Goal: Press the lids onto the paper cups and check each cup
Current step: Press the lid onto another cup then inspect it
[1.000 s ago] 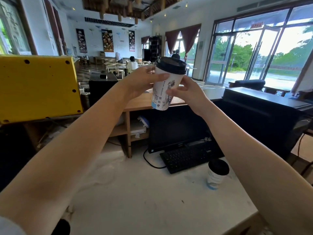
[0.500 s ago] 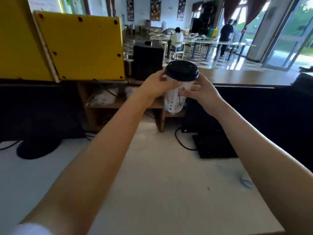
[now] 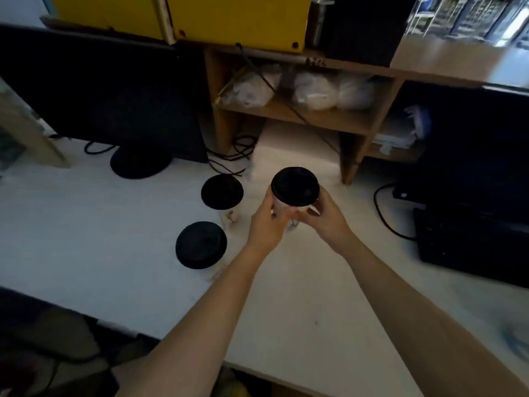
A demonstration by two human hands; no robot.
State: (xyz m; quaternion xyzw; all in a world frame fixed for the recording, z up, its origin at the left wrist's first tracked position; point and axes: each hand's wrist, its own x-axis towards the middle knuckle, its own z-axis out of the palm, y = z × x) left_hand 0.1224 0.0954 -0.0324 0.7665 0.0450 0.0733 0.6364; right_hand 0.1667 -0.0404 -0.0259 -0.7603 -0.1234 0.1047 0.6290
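Observation:
A white printed paper cup with a black lid (image 3: 295, 185) is held upright above the white table (image 3: 100, 224). My left hand (image 3: 267, 222) grips its left side and my right hand (image 3: 322, 217) grips its right side, just under the lid. Most of the cup wall is hidden by my fingers. Two more lidded cups stand on the table to the left: one (image 3: 222, 192) farther back, one (image 3: 201, 245) nearer to me. Seen from above, mostly their black lids show.
A dark monitor (image 3: 108, 96) stands at the back left, with cables (image 3: 229, 156) behind the cups. A wooden shelf (image 3: 300, 116) holds white bags. A black keyboard (image 3: 469, 242) and another screen sit at the right. The table's front edge runs below my forearms.
The cup came down from eye level to just above the table, still in both hands. My view tilted down and left, so the two standing cups came into sight.

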